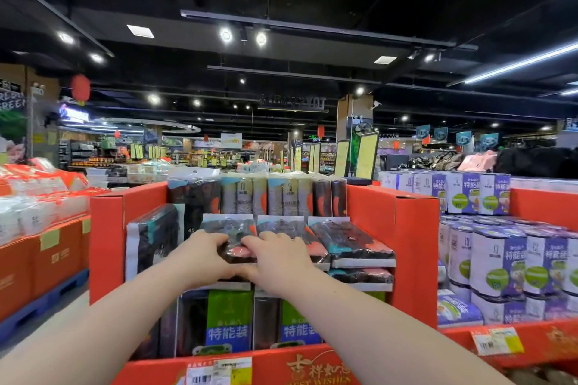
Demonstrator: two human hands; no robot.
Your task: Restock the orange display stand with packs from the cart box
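Upright packs point(230, 322) at the lower front of the orange display stand point(416, 244) carried "特能装" in white on a blue band. The same "特能装" stood on the purple-and-white cylindrical packs point(497, 262) to the right. A dark pack point(195, 212) at the stand's left rear bore "45". The front lip point(272, 366) showed gold "吉祥如", the next character partly hidden by an arm, and below it "BEST WISHES", cropped. A hanging ceiling sign point(294, 102) read "YOT". A far-left wall sign point(12, 101) read "…RESH / …REEN". The price labels point(497, 341) and the flat pack point(237, 255) gripped by the left hand point(200, 256) and right hand point(278, 259) were illegible.
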